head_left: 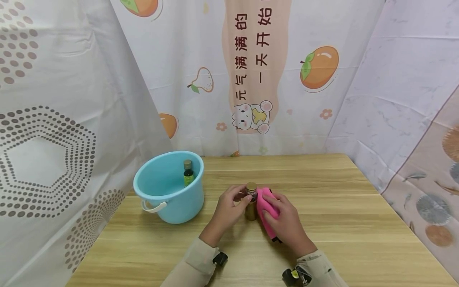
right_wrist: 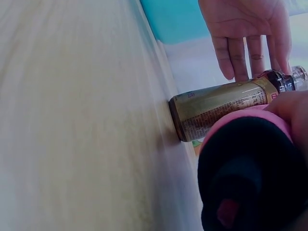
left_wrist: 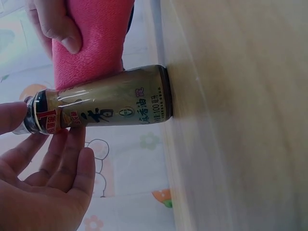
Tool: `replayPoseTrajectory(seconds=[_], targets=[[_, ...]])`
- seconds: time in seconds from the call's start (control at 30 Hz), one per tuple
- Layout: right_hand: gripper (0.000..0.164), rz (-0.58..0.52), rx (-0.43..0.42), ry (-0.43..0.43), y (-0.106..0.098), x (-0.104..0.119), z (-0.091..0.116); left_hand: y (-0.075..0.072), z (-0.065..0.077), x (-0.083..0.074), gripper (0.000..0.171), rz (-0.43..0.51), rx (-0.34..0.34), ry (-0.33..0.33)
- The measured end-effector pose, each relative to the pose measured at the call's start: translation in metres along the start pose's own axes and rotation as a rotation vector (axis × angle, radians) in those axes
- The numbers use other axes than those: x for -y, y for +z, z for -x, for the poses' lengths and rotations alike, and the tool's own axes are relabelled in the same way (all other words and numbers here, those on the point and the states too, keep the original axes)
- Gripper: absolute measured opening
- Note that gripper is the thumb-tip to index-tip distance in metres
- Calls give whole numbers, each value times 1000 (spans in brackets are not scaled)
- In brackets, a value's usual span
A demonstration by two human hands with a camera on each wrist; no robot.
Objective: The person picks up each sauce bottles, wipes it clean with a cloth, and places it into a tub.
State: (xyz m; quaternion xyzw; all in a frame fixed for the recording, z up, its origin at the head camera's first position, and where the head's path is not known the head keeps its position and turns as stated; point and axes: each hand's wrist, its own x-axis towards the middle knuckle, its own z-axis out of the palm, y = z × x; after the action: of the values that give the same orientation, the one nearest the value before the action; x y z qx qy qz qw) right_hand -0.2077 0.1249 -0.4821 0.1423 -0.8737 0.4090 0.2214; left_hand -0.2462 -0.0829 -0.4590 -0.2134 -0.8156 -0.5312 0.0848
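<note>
A sesame oil bottle (head_left: pixel 251 209) with a brown-gold label and a gold cap stands upright on the table. My left hand (head_left: pixel 229 207) holds it near the neck, thumb on one side and fingertips on the other, as the left wrist view shows on the bottle (left_wrist: pixel 115 101). In my right hand (head_left: pixel 285 223) is a pink fleecy cloth (head_left: pixel 267 213) with black ends. The cloth lies against the bottle's right side. Close to the right wrist camera, the cloth's dark end (right_wrist: pixel 240 168) covers part of the right hand.
A light blue bucket (head_left: pixel 183 207) with a white handle stands to the left on the wooden table (head_left: pixel 344 223). Inside it is another bottle (head_left: pixel 188 174) with a gold cap and green-yellow label. Printed curtains (head_left: pixel 201 111) hang behind and at both sides.
</note>
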Motion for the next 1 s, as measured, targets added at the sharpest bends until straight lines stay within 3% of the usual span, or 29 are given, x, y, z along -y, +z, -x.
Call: replayPoseTrajectory(seconds=[0.67,1.0], targets=[[49,79,137,142,3,-3,-1,-2,0,-1,38,46,0,-9],[47,119,175,162,2,-1,-1,-2,1,1,41,49,9,-20]])
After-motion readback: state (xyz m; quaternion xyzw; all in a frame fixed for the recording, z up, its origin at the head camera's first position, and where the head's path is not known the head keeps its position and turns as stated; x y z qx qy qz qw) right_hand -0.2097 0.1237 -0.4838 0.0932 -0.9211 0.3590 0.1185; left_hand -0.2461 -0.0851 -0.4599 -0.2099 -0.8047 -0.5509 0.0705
